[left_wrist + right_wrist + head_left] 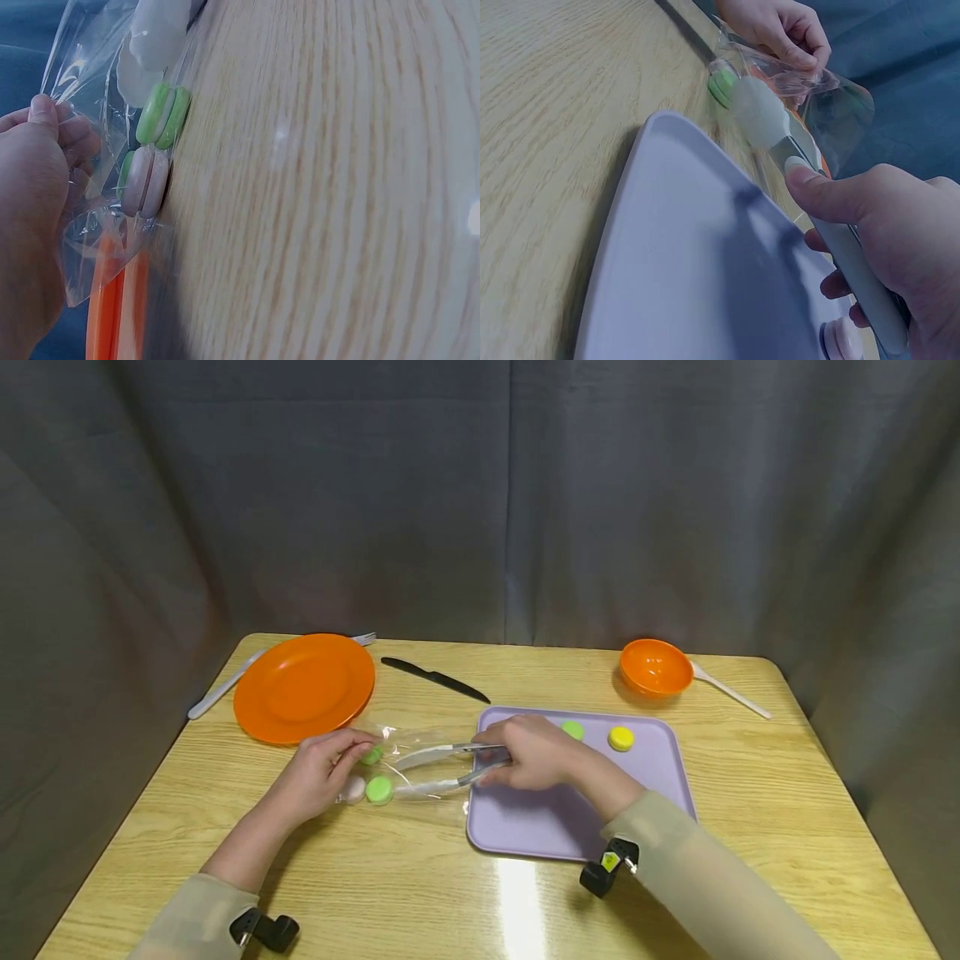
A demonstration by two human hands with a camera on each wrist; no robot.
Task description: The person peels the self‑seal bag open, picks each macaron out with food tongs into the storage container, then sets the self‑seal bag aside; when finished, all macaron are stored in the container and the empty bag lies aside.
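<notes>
Left hand (pixel 318 772) is pinching a clear bag (pixel 844 112), and the two green macarons (pixel 379 790) and pale pink macaron (pixel 353 789) in it sit right by those fingers. Right hand (pixel 536 752) has a grip on some tongs (pixel 442 786), tips spread inside the bag, pointing at the left hand. Purple tray (pixel 517 835) is under the right hand, yellow macaron (pixel 621 738) toward its far side. Beyond: orange plate (pixel 303 689), black knife (pixel 435 677), orange bowl (pixel 656 668).
</notes>
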